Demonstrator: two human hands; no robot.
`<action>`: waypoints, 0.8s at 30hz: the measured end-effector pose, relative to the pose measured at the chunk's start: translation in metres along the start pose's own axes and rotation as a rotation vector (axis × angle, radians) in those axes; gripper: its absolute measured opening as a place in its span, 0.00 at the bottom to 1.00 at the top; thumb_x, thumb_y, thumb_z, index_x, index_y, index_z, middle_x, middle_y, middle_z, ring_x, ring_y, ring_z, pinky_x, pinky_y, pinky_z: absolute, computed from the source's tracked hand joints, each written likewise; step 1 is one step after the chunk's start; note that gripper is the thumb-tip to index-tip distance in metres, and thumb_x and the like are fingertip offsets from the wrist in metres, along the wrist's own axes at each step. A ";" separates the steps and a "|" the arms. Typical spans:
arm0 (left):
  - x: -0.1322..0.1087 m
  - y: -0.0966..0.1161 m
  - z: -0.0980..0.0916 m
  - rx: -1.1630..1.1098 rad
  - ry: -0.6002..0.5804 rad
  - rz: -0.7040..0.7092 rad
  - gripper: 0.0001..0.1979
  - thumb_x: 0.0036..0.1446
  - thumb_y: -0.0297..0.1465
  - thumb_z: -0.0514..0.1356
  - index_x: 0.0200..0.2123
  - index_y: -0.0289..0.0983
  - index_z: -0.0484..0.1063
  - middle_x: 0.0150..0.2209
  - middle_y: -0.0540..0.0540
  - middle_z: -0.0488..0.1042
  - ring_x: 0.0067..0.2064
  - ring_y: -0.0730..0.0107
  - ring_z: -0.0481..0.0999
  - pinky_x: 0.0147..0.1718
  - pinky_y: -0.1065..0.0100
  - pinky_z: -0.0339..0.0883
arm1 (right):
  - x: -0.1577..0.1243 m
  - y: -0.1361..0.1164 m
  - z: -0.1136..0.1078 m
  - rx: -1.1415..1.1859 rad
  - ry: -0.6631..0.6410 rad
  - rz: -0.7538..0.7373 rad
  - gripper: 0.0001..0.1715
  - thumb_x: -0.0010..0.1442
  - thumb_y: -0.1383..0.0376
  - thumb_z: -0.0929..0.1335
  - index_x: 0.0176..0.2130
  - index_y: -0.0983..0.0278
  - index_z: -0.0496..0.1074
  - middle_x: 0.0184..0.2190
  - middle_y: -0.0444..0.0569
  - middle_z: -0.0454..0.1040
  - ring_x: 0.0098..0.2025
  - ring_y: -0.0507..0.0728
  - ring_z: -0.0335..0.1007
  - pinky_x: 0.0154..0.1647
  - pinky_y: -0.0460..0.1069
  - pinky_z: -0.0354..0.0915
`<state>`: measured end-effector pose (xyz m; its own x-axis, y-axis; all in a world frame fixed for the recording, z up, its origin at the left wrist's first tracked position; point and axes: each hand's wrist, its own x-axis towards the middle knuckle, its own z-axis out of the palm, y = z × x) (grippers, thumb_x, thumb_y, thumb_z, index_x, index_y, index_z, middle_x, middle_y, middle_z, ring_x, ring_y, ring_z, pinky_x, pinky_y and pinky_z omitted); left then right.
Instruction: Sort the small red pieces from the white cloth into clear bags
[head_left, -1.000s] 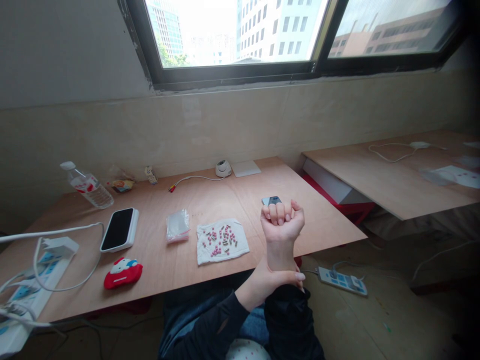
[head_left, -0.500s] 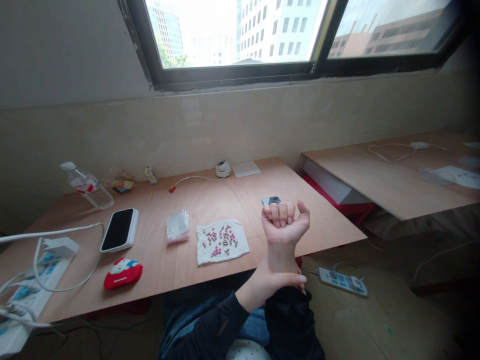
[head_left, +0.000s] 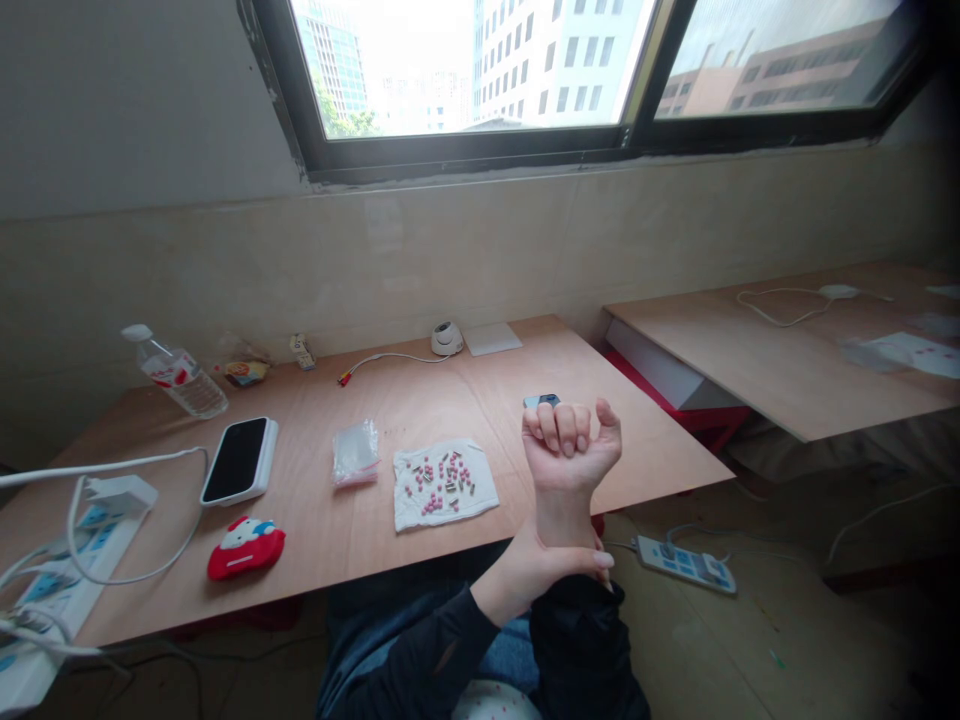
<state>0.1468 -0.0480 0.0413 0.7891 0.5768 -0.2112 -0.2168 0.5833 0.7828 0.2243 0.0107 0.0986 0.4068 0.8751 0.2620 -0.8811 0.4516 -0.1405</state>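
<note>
My left hand (head_left: pixel 532 572) is wrapped around my right wrist (head_left: pixel 561 520), just below the palm. My right hand (head_left: pixel 570 445) is raised in a fist above the table's front edge, its thumb sticking up. Just behind its fingers shows a small grey-and-black device (head_left: pixel 541 401), and I cannot tell if the fist touches it. To the left lies a white cloth (head_left: pixel 442 505) scattered with pink tablets and dark-and-silver capsules. Next to it is a small clear plastic bag (head_left: pixel 356 453).
The plywood table (head_left: pixel 480 400) also holds a black-faced power bank (head_left: pixel 238 461), a red character pouch (head_left: pixel 246 549), a water bottle (head_left: pixel 180 378) and a white dome camera (head_left: pixel 447 339). A power strip (head_left: pixel 686 564) lies on the floor. Another wooden table (head_left: pixel 780 360) stands right.
My right fist has turned slightly, with its thumb now further right and more upright. My left hand still grips the wrist. The view has shifted only slightly.
</note>
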 end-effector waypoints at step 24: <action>0.000 0.002 0.000 0.011 0.000 0.006 0.15 0.37 0.32 0.69 0.28 0.32 0.71 0.23 0.47 0.73 0.26 0.69 0.72 0.32 0.66 0.65 | 0.002 0.000 -0.003 -0.060 0.012 -0.001 0.27 0.54 0.59 0.63 0.15 0.64 0.43 0.12 0.39 0.48 0.17 0.48 0.48 0.19 0.46 0.52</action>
<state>0.1467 -0.0470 0.0426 0.7877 0.5803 -0.2071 -0.2148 0.5737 0.7904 0.2256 0.0125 0.0964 0.4111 0.8765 0.2505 -0.8647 0.4620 -0.1973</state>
